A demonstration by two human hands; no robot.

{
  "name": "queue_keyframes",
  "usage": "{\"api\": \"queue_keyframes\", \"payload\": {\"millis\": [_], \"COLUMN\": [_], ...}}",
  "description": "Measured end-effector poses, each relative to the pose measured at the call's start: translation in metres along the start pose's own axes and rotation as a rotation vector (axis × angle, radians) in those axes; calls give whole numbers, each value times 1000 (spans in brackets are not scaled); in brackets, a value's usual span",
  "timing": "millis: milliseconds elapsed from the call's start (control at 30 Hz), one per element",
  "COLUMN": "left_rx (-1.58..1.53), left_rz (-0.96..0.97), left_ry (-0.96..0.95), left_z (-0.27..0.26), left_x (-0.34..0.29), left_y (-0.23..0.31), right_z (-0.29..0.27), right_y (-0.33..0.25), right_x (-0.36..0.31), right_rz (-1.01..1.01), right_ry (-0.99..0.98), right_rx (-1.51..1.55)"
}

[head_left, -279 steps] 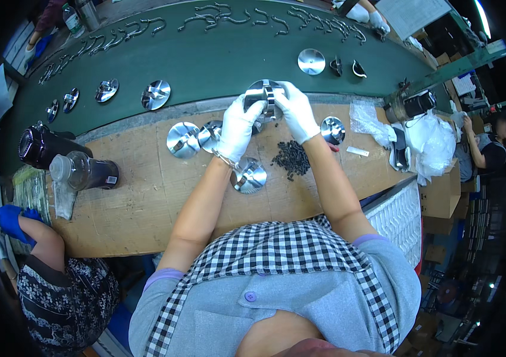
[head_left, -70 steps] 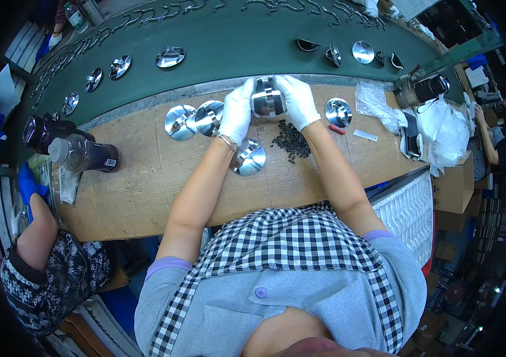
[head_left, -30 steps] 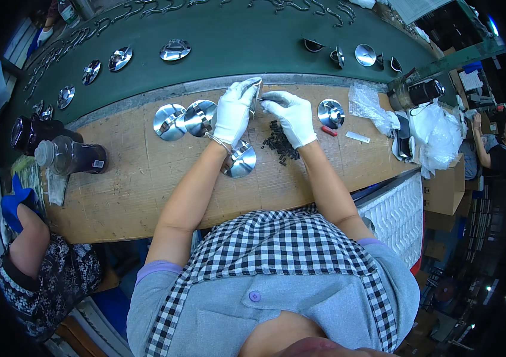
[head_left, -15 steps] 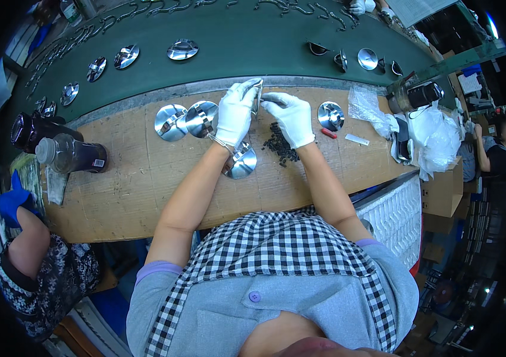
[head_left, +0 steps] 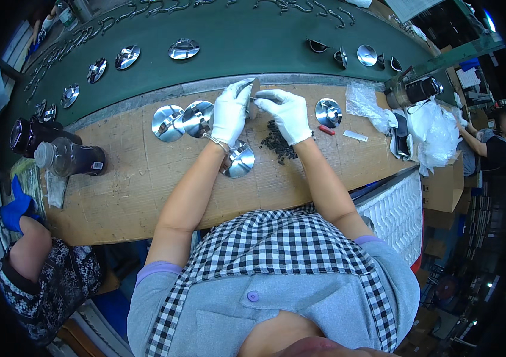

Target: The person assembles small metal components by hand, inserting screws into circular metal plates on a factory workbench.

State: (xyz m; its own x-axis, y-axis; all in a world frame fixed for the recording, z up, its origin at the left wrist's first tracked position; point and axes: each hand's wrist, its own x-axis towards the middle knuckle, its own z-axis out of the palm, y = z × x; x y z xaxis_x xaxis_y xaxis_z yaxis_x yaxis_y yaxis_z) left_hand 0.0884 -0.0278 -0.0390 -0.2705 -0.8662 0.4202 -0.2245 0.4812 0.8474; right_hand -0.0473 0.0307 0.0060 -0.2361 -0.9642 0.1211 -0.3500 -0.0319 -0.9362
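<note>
The left hand (head_left: 230, 113) grips an upright metal disc (head_left: 253, 96) while the right hand (head_left: 289, 113) pinches a small part against its right face.

Bright, even overhead light at centre frame; soft short shadows on the wooden bench (head_left: 134, 178). Glare spots on the shiny metal discs (head_left: 169, 122) & white gloves. Heavy fisheye bend twd rim, black vignette in corners. Right edge dim, slightly blurred; centre sharp.
</note>
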Motion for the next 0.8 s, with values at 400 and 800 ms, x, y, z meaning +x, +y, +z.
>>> {"api": "queue_keyframes", "payload": {"millis": [400,800], "left_rx": [-432,-525], "left_rz": [-476,-518], "left_ry": [-17,-51], "left_z": [1,0], "left_x": [3,5], "left_y": [8,7], "right_z": [-37,-160], "right_y": [39,41], "right_x": [47,6], "right_rz": [404,75], "right_ry": [104,49], "right_rx": [507,-986]}}
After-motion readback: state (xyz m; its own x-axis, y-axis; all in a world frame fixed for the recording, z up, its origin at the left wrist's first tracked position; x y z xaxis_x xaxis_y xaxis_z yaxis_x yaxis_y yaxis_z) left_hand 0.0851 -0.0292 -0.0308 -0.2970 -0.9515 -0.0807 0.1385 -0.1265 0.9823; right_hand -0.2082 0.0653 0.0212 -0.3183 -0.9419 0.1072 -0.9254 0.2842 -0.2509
